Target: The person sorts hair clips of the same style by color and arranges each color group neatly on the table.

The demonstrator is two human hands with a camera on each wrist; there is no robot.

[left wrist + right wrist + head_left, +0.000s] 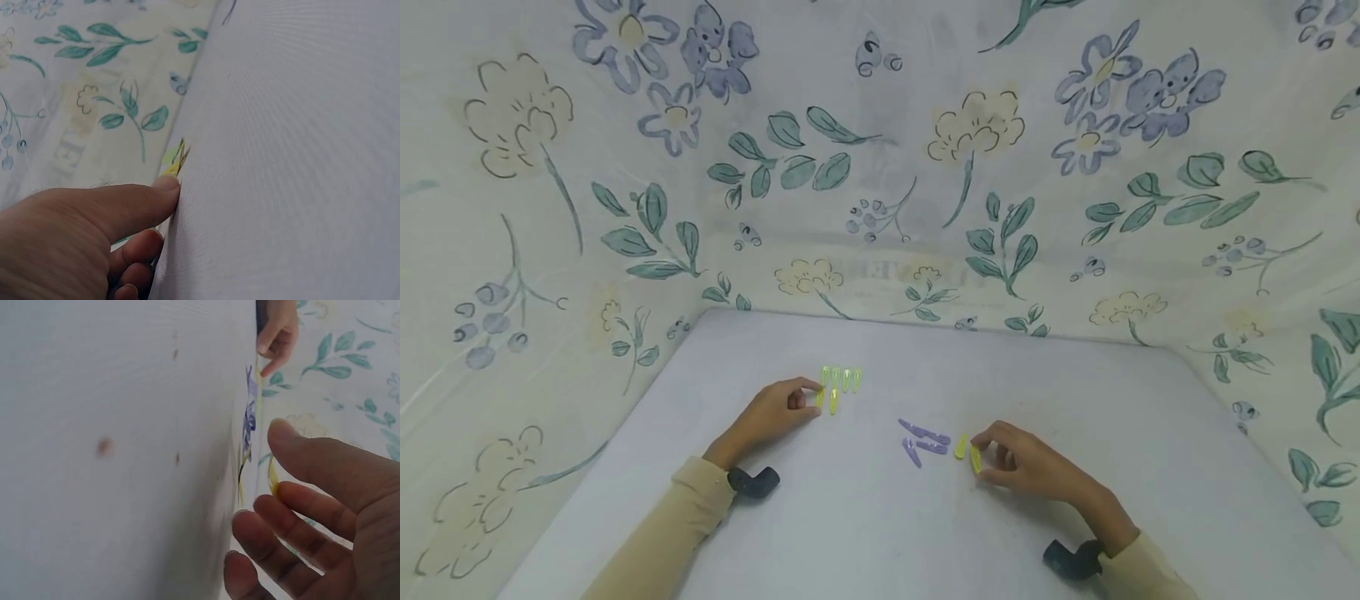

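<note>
At the left, my left hand (780, 408) pinches a yellow snap hair clip (820, 399) lengthwise between thumb and index finger. Beside it lies another yellow hair clip (833, 402), with a row of several yellow-green hair clips (847, 381) just behind. In the left wrist view, the thumb (147, 200) covers most of the clips. My right hand (1033, 468) holds a yellow hair clip (976, 459) by its ends, between index finger and thumb; the right wrist view shows this clip (272, 474) there too. One more yellow clip (961, 447) lies just left of it.
Several purple hair clips (932, 447) lie loosely grouped between the hands, nearer the right one. The white table (850, 517) is bordered at the back and sides by a floral-printed sheet (880, 208). Each wrist wears a dark camera mount (755, 482).
</note>
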